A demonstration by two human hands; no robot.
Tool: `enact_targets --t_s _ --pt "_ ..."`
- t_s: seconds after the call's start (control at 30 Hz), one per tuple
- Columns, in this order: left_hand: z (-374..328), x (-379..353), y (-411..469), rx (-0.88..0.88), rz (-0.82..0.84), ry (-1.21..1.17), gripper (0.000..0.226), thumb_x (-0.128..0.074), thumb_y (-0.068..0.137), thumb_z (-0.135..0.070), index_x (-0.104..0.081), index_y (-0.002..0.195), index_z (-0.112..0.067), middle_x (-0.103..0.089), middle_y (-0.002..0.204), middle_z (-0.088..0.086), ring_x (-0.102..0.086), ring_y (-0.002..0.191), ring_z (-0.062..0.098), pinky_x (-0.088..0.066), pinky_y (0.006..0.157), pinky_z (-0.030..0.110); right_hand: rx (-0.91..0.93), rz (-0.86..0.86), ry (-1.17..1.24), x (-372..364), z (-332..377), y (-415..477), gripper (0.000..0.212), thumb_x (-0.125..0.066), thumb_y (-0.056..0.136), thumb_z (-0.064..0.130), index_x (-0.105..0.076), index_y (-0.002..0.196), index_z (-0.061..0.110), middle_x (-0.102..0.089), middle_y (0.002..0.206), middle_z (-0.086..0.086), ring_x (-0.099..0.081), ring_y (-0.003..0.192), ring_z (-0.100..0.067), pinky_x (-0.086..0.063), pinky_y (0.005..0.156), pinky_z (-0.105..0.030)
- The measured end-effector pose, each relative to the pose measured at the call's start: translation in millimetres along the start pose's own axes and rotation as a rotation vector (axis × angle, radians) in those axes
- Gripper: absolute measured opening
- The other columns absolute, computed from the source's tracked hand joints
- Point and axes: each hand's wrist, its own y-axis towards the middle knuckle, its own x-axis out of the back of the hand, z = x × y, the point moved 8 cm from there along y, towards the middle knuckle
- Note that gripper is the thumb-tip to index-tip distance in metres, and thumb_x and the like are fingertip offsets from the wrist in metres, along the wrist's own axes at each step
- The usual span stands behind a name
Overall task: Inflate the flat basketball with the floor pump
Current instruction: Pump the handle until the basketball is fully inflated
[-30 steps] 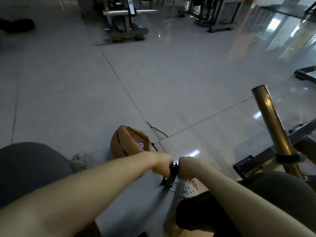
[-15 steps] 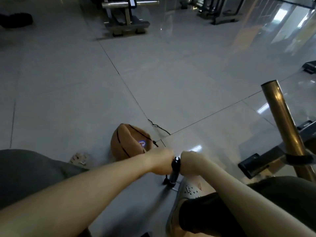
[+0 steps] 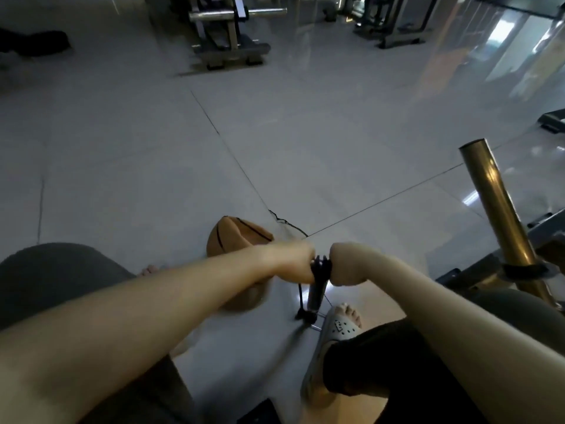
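A flat orange basketball [image 3: 232, 237] lies caved in on the grey tile floor, partly hidden behind my left forearm. The floor pump [image 3: 315, 296] stands just right of it, with its black handle [image 3: 321, 264] raised. My left hand [image 3: 295, 264] grips the handle's left side and my right hand [image 3: 347, 266] grips its right side. A thin black hose [image 3: 301, 293] runs down beside the barrel. My right foot in a grey clog [image 3: 336, 332] rests on the pump's base.
A brass-coloured tube [image 3: 495, 209] on a machine frame rises close at the right. Gym machines [image 3: 226, 35] stand far back, across open tile floor. My left knee [image 3: 55, 280] fills the lower left, with toes [image 3: 151, 269] beside the ball.
Both hands have come up with the pump handle, so more of the barrel shows below them. The camera has tipped slightly.
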Motion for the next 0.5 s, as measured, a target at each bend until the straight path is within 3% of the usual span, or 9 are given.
enact_targets --t_s 0.13,0.27,0.4,0.5 --pt "-14.7 77.0 -12.6 -0.033 -0.068 -0.075 0.022 -0.069 0.084 -0.014 -0.057 0.066 -0.015 -0.05 0.059 0.0 -0.046 0.051 0.013 -0.035 0.047 0.024 -0.012 0.019 0.113 67.4 -14.0 -23.9 0.012 -0.063 0.079 0.008 -0.057 0.068 0.008 -0.051 0.058 -0.005 -0.042 0.048 -0.019 -0.036 0.048 -0.025" --pt "-13.8 55.4 -1.4 -0.027 -0.036 -0.031 0.018 -0.063 0.082 -0.009 -0.055 0.067 -0.015 -0.053 0.062 0.003 -0.049 0.054 0.019 -0.038 0.05 0.027 -0.017 0.112 0.039 46.5 -9.2 -19.2 0.017 -0.057 0.083 0.005 -0.053 0.066 0.008 -0.047 0.054 -0.004 -0.04 0.043 -0.016 -0.034 0.041 -0.021" --pt "1.7 -24.4 16.6 0.031 -0.02 0.054 0.009 -0.054 0.085 -0.012 -0.062 0.088 -0.013 -0.061 0.083 0.008 -0.059 0.071 0.027 -0.04 0.053 0.028 -0.03 0.158 -0.101 -36.0 -3.6 25.4 0.02 -0.053 0.086 0.008 -0.047 0.068 0.012 -0.047 0.065 -0.001 -0.046 0.056 -0.015 -0.042 0.058 -0.025" --pt "6.3 -60.9 21.1 0.062 -0.006 0.006 0.008 -0.056 0.088 -0.012 -0.059 0.096 -0.011 -0.061 0.101 0.016 -0.054 0.071 0.029 -0.036 0.052 0.03 -0.059 0.116 -0.125 -65.6 -1.8 42.2 0.009 -0.057 0.085 0.014 -0.05 0.081 0.015 -0.05 0.075 0.001 -0.054 0.074 -0.021 -0.043 0.068 -0.028"
